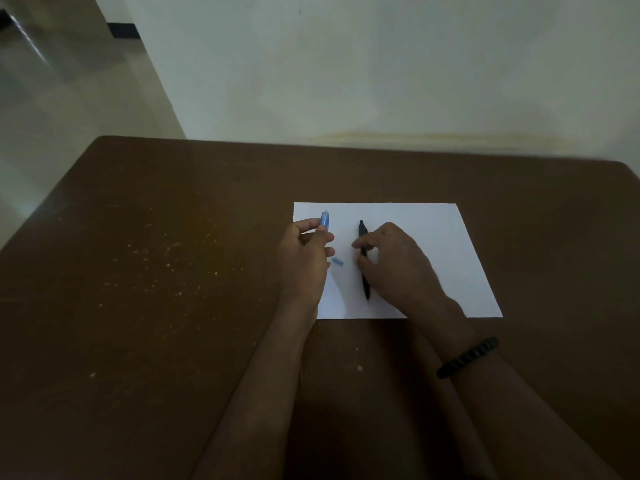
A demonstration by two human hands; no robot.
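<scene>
1. The left hand grips a blue pen with curled fingers. The top end of the pen sticks out above the fingers, over the upper left corner of the white paper.
2. The right hand is over the middle of the paper. Its thumb and first finger pinch a black pen, which lies flat on the sheet and points away from the person.
3. A small blue piece lies on the paper between the two hands (it is blurred, so I cannot tell what it is).
4. The paper lies on a brown table.
5. A black bracelet is on the right wrist.
</scene>
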